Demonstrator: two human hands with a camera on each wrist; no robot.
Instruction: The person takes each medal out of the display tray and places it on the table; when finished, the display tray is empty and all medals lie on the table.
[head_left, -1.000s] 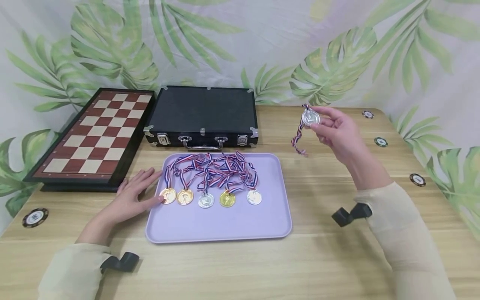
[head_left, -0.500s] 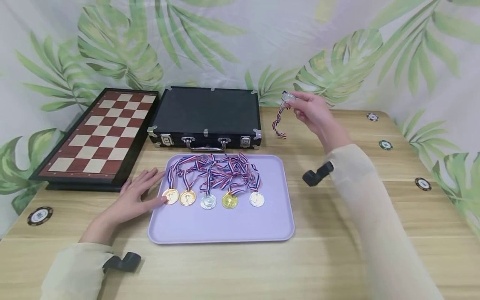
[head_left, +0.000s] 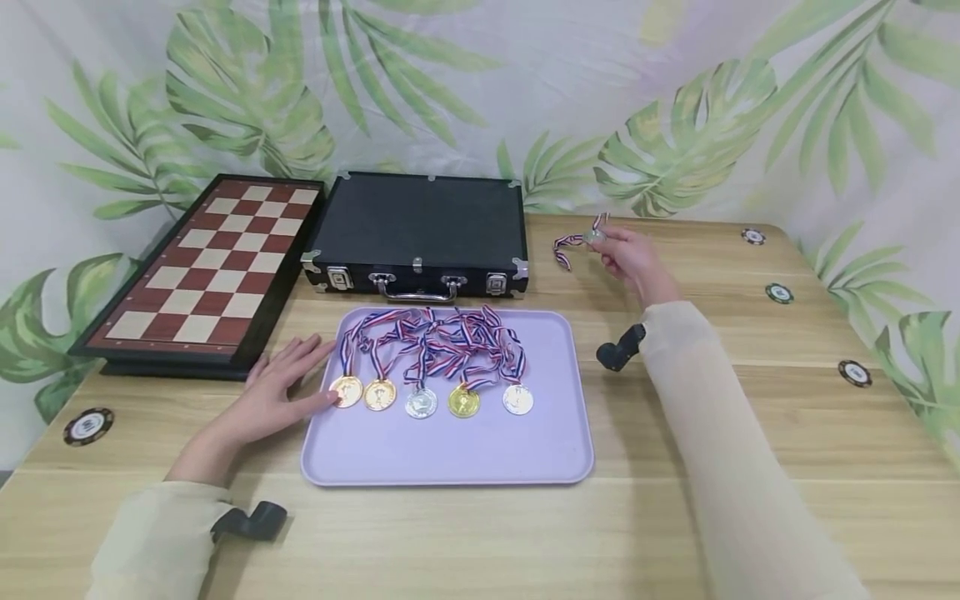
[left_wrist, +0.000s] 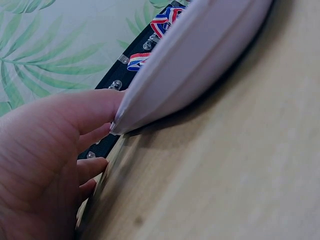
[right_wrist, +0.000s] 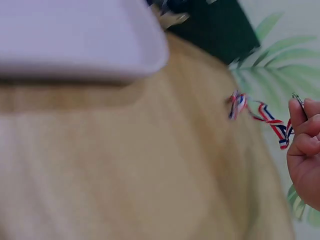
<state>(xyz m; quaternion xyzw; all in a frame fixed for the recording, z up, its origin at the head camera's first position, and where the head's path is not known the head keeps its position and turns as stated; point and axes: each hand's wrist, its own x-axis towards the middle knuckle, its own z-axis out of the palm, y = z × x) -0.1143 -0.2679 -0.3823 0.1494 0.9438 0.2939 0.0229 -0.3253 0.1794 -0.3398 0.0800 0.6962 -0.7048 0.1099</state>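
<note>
At the back of the table, right of the black case, my right hand (head_left: pixel 632 254) pinches a silver medal (head_left: pixel 595 237) between thumb and fingers. The medal's striped ribbon (head_left: pixel 568 246) trails to the left, also seen as a ribbon (right_wrist: pixel 272 122) in the right wrist view. My left hand (head_left: pixel 279 398) lies at the left rim of the lilac tray (head_left: pixel 450 454), fingers stretched out. Its thumb reaches over the rim to the leftmost gold medal (head_left: pixel 347 392). Several medals stand in a row on the tray, such as a silver medal (head_left: pixel 421 403), with their ribbons (head_left: pixel 457 337) tangled behind them.
A black case (head_left: pixel 416 225) with a metal handle lies behind the tray. To its left is a chessboard box (head_left: pixel 217 258). Poker chips lie near the table's sides, among them a black chip (head_left: pixel 88 427) and a green chip (head_left: pixel 779 292). A leaf-patterned cloth hangs behind.
My right hand has moved left and back, then lowered toward the table with the silver medal. My left hand stays at the tray; the whole scene shifts slightly right.
</note>
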